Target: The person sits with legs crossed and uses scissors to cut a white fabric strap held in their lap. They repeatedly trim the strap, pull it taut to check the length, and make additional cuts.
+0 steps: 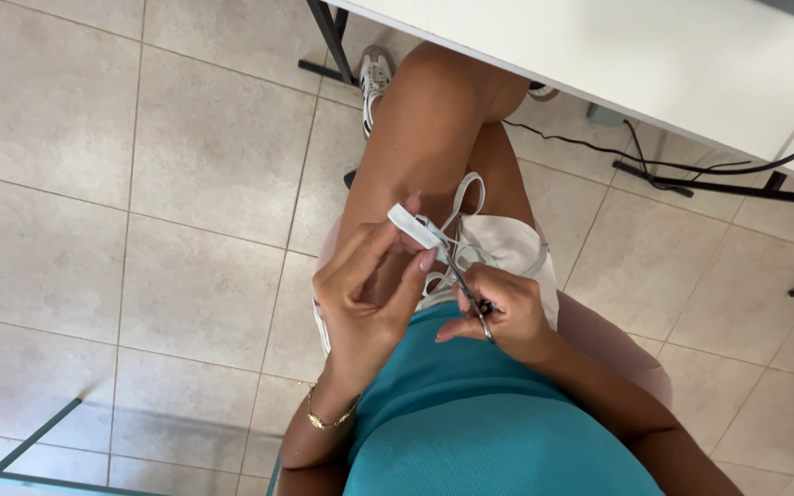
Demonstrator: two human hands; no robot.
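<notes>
From the head camera I am looking down at a seated person's lap over a tiled floor; nothing here rests on the white bench at the top right edge, it is all held in the air above the thigh. The left hand grips one end of a flat white strap between thumb and fingertips, the end standing up just above the knee side of the lap. The right hand is clenched round the handles of small scissors, whose blades point up and left toward the strap — I cannot tell whether the blades are apart or together. A white cloth bag with cord loops lies on the lap just behind both hands, touching them or nearly so.

I judge the step in hand to be trimming or snipping at the strap end. The next move calls for a taut strap, blades kept off the left fingertips and clear of the loose cords — a small, careful closing of the handles
</notes>
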